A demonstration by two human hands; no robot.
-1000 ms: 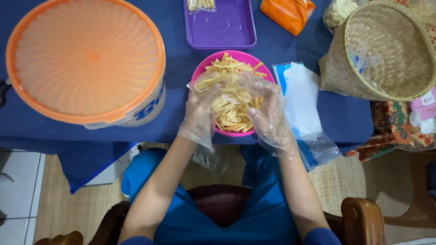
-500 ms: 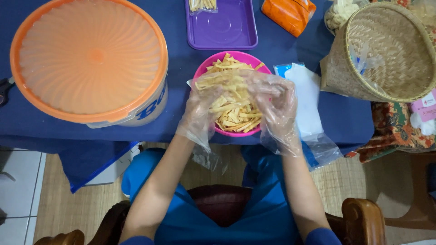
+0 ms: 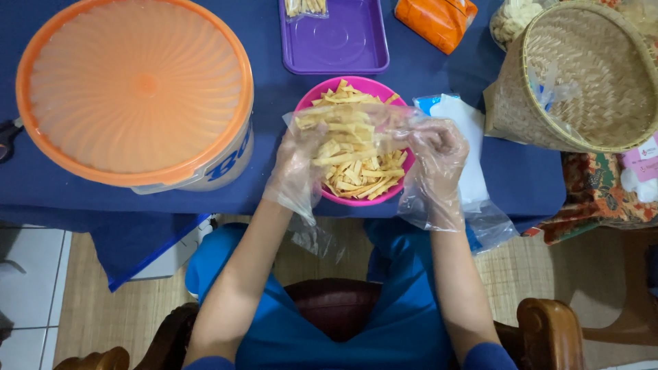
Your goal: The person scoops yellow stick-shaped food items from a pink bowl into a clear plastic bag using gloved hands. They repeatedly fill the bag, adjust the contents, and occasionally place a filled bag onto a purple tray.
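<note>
Over the pink bowl (image 3: 356, 199) at the table's near edge, the gloved left hand (image 3: 299, 164) and right hand (image 3: 439, 154) have spread apart since a moment ago, each pinching a clear bag (image 3: 349, 130) stretched wide over the chips (image 3: 353, 161), so the mouth looks ready for filling, with the purple tray (image 3: 336, 44) beyond.

Soft, even light is falling from overhead, keeping the blue tablecloth (image 3: 82, 199) bright and shadows faint. A mild sheen is showing on the orange lid (image 3: 137, 85) and on the clear plastic gloves beside it. Focus is holding sharp around the lid; edges are bending slightly, and the floor below is sitting dimmer.
</note>
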